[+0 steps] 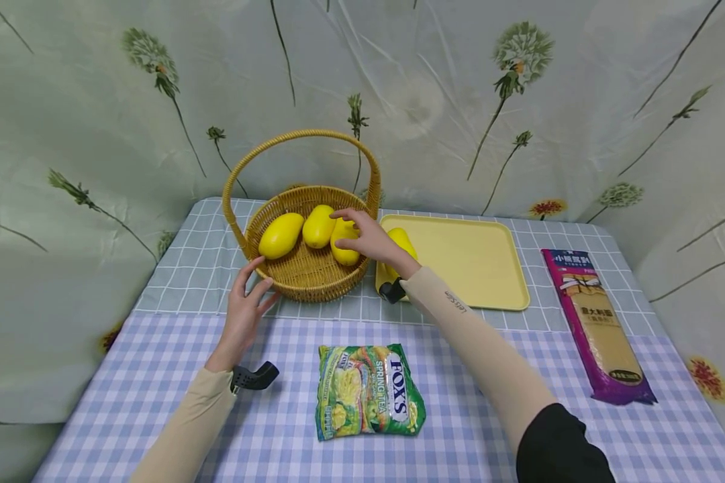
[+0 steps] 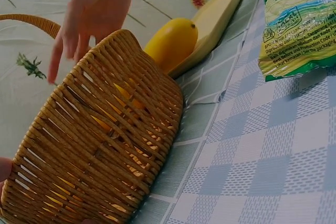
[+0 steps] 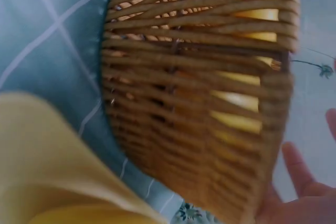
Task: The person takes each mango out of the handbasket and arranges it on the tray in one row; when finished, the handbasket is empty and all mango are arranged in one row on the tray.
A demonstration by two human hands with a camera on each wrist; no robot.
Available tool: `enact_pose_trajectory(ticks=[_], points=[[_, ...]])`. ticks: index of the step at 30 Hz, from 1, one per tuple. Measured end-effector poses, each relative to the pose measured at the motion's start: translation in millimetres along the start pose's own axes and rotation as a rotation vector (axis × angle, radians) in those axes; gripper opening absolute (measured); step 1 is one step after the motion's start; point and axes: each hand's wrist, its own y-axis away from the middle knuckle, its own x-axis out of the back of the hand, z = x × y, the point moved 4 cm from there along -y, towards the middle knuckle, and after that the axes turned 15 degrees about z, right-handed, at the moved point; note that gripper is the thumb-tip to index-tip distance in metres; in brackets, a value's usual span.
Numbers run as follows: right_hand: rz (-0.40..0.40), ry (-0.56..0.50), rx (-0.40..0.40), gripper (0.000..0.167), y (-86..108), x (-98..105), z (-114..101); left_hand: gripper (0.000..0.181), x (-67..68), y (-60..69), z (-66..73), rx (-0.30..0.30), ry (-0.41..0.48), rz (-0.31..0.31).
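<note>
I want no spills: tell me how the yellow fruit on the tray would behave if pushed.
The yellow fruit would probably roll, being smooth and rounded. Its long shape suggests a wobbling path. The tray has a raised rim that might stop it.

- Left arm (image 1: 184, 426), beige-sleeved, enters at the bottom of the head view and slants forward and to the right.
- Left grip (image 1: 244, 312): bare, its fingers spread and reaching forward.
- Right arm (image 1: 489, 355), beige along the forearm and black higher up, stretches forward and to the left.
- Right grip (image 1: 371, 236): raised, fingers loosely bent, thumb apart from them.
</note>
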Motion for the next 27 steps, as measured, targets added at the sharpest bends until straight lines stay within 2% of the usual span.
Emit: enact_pose_trajectory(ticks=[9, 15, 19, 22, 27], points=[[-0.010, 0.212, -0.105, 0.058, -13.5, -19, 2, 0.049, -0.9, -0.4, -0.3, 0.002, -0.011, -0.005], [0.037, 0.325, -0.181, 0.061, -17.7, -27, 4, 0.049, -0.5, -0.9, -0.8, 0.011, -0.029, 0.015], [0.069, 0.382, -0.176, 0.061, -17.7, -28, 5, 0.048, -0.7, -0.8, -1.8, 0.013, -0.023, 0.017], [0.093, 0.362, -0.150, 0.058, -16.7, -26, 4, 0.048, -0.6, -0.1, -1.4, 0.010, -0.017, 0.015], [0.127, 0.204, -0.118, 0.053, -11.8, -18, 1, 0.049, 0.5, -0.6, -1.8, 0.000, -0.014, 0.014]])
